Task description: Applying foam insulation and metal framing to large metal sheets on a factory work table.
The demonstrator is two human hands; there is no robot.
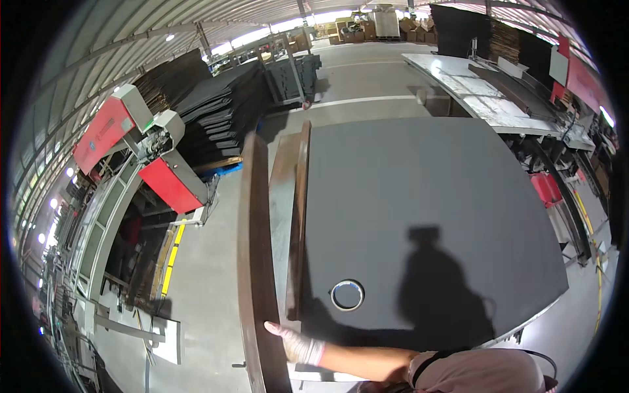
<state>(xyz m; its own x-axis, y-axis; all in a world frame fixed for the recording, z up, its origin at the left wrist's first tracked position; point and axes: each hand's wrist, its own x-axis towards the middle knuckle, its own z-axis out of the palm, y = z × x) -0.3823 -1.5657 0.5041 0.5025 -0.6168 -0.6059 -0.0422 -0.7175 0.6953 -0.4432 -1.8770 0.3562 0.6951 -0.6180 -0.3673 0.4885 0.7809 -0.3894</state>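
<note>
My right hand (pixel 298 346), in a pale glove, reaches left across the lower middle. Its thumb lies over the edge of a long brown strip (pixel 254 249); the other fingers are hidden. The strip stands lengthwise away from me, its far end slightly blurred. My left hand is out of view. Just right of the strip, a second narrow brown strip (pixel 300 223) runs along the left edge of a large dark grey sheet (pixel 419 170). A tape roll (pixel 347 295) lies flat on the sheet near its front left, close to my shadow.
To the left stands a red and white machine (pixel 173 182) on a metal frame, with yellow floor tape (pixel 172 262) beside it. Stacks of dark sheets (pixel 216 108) rise behind. At far right, a white-topped bench (pixel 458 82) carries long dark pieces. Cardboard boxes (pixel 354 31) line the back.
</note>
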